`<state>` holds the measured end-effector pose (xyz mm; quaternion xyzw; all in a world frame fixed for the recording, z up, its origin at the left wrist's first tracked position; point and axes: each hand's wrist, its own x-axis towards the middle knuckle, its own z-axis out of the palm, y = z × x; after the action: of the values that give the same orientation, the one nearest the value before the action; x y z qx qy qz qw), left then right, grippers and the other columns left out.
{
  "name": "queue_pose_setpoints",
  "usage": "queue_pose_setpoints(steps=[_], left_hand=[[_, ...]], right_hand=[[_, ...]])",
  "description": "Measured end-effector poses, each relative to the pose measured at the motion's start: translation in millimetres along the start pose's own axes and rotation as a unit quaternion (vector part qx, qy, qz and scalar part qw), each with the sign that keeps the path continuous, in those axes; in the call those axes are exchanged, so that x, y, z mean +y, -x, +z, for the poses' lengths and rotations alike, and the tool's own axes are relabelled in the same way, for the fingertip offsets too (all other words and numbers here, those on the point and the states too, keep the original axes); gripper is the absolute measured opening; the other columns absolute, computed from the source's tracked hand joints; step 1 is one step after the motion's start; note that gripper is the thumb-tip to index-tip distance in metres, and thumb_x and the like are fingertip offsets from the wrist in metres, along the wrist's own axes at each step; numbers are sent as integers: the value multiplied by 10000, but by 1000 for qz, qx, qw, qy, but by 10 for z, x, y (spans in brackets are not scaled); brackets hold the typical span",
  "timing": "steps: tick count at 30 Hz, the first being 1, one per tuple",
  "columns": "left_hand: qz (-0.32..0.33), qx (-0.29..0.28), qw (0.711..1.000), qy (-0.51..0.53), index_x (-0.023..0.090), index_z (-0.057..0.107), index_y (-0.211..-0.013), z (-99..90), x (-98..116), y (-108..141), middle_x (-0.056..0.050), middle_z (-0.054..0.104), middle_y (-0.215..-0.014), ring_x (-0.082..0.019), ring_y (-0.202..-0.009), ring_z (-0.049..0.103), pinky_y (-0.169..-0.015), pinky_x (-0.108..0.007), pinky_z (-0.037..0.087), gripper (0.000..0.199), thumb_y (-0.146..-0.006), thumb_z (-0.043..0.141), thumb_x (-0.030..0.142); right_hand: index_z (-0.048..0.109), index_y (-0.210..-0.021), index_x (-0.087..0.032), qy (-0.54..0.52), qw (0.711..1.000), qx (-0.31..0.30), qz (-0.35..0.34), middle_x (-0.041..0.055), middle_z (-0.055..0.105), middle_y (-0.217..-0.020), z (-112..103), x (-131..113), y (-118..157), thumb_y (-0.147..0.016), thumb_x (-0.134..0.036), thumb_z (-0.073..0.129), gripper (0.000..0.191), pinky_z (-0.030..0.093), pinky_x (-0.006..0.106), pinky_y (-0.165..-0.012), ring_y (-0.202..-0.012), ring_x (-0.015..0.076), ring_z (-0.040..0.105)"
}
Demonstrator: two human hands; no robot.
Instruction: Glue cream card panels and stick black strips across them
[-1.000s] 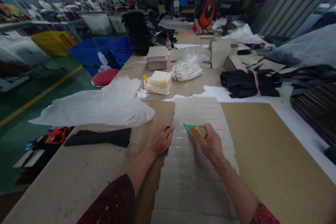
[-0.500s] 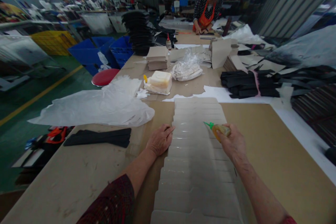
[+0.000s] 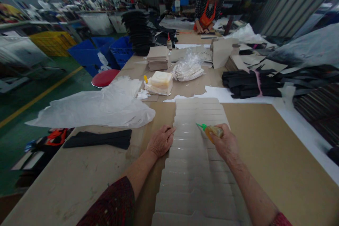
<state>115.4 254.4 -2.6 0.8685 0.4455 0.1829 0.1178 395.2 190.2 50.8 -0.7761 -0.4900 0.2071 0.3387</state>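
Observation:
Overlapping pale grey sheets [image 3: 196,180] run in a long row down the middle of the table, with thin shiny lines across several of them. My right hand [image 3: 226,143] is wrapped round a small amber bottle [image 3: 214,132] with a green nozzle. The nozzle points left, over the upper part of the row; whether its tip touches a sheet cannot be made out. At the row's left edge lies my left hand [image 3: 161,141], palm down, fingertips on the sheet edge, fingers loosely extended and holding nothing.
White plastic [image 3: 92,109] and black strips [image 3: 99,139] lie at left. Beyond the row are a yellowish block [image 3: 159,82], a clear bag [image 3: 188,69] and stacked boards [image 3: 158,57]. Bundled black strips [image 3: 251,84] lie at right. A person in an orange apron [image 3: 207,17] works at the far end.
My right hand has moved left with the bottle, so the green nozzle is now nearer the sheets' left edge. My left hand has stayed in place.

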Motion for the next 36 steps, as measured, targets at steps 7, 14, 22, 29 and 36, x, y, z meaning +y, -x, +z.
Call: queue_pose_setpoints(steps=[7,14,22,29,36], left_hand=[[-2,2,1000,6,219,585,-1286,-2,8,4,-79,589,-1163,-211,-1040,577,-964,-380,494,374,-945,431,217],[-2,1,1000,6,227,591,-1282,-28,24,-7,-77,589,-1158,-206,-1044,582,-964,-372,497,374,-944,431,216],[0,5,1000,6,232,583,-1289,-6,7,1,-72,591,-1154,-204,-1044,581,-987,-376,488,365,-957,429,227],[5,11,1000,12,250,581,-1306,-1,-8,-1,-74,590,-1167,-207,-1046,581,-983,-379,493,389,-945,440,213],[7,10,1000,12,252,572,-1312,-15,-1,-5,-76,588,-1163,-211,-1046,580,-989,-390,491,400,-940,433,204]], right_hand=[[600,-912,-235,-12,1000,18,8,10,647,-721,-41,103,-44,-747,-516,621,327,417,302,-613,-653,205,580],[583,-895,-247,-38,998,-42,-20,-7,631,-710,237,-241,82,-778,-488,603,268,412,288,-598,-640,187,561],[573,-904,-224,-217,971,51,85,2,618,-767,50,146,-93,-660,-497,691,384,485,302,-564,-668,192,575],[548,-852,-230,-42,985,152,76,34,627,-757,-407,395,-362,-681,-467,651,310,456,330,-600,-661,201,561],[579,-906,-228,63,988,127,59,45,629,-748,-490,529,-475,-715,-493,624,330,431,348,-618,-653,216,552]])
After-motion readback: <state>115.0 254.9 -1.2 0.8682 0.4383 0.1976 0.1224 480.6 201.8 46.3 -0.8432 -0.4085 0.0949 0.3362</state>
